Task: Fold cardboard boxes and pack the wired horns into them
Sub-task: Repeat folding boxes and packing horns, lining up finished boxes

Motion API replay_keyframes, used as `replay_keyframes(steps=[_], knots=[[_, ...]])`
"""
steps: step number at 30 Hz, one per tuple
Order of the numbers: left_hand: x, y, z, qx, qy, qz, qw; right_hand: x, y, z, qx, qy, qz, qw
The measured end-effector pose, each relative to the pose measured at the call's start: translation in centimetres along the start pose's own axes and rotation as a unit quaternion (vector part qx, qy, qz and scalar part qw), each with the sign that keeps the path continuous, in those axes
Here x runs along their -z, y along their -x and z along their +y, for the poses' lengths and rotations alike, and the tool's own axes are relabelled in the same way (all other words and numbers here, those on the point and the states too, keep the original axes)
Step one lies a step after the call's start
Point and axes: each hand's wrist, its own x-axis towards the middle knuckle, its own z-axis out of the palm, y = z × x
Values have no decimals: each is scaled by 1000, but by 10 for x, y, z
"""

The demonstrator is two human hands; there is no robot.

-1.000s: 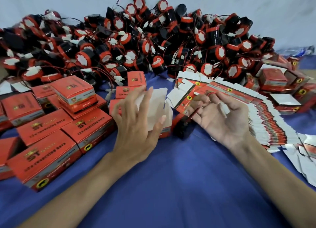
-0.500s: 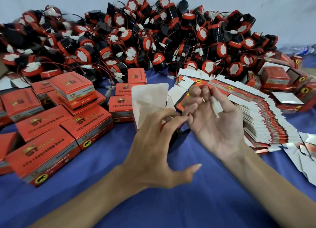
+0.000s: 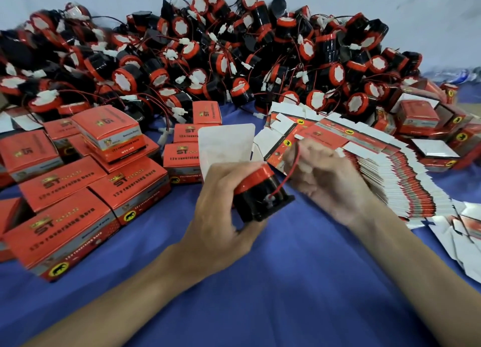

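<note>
My left hand (image 3: 221,206) grips a black horn with a red rim (image 3: 257,190), held tilted just above the blue cloth. A red wire (image 3: 291,169) runs up from the horn's base into my right hand (image 3: 325,180), whose curled fingers hold it. Right behind the horn stands an open box with its white flap (image 3: 226,143) raised; its lower part is hidden by my left hand. A big heap of black and red wired horns (image 3: 234,60) fills the back of the table.
Closed red boxes (image 3: 78,190) are stacked at the left and several more lie at the far right (image 3: 429,127). A fanned row of flat unfolded box blanks (image 3: 390,169) lies to the right of my hands. The blue cloth (image 3: 286,281) covers the near table.
My left hand left the box flap, came down and took hold of the horn. My right hand closed its fingers round the red wire and shifted slightly left.
</note>
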Motion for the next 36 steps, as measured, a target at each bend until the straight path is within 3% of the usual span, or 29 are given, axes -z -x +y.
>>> replay_keyframes(steps=[3, 6, 10, 13, 15, 17, 19, 22, 26, 30, 33, 36], knots=[[1, -3, -3, -16, 11, 15, 1000, 0, -1, 6, -8, 260, 16, 965], [0, -5, -3, -61, 14, 16, 998, -8, -3, 13, 35, 394, 9, 919], [-2, -3, -3, -127, -63, 15, 990, -14, 5, 7, 72, 350, -89, 930], [-5, 1, -5, -142, -75, -14, 987, -15, 11, 5, 13, 254, -131, 958], [-6, 2, -6, -154, -81, -24, 984, -8, 11, 0, -47, 122, -131, 983], [-5, 2, -7, -155, -95, -33, 983, -5, 10, -2, -74, 61, -145, 985], [-5, 1, -8, -152, -120, -37, 980, -7, 7, -3, -96, 169, -151, 969], [-4, 1, -7, -148, -149, -22, 977, -18, 7, -2, -17, 392, -161, 906], [-1, 0, -9, -145, -173, -23, 974, -23, 11, -1, 54, 536, -114, 835], [-2, 0, -9, -143, -189, -26, 971, -29, 15, -1, 61, 477, -117, 869], [2, -2, -8, -144, -145, -35, 978, -31, 16, -3, 75, 478, -114, 868], [9, -6, -9, -85, -72, 35, 993, -29, 13, -11, 116, 496, -95, 856]])
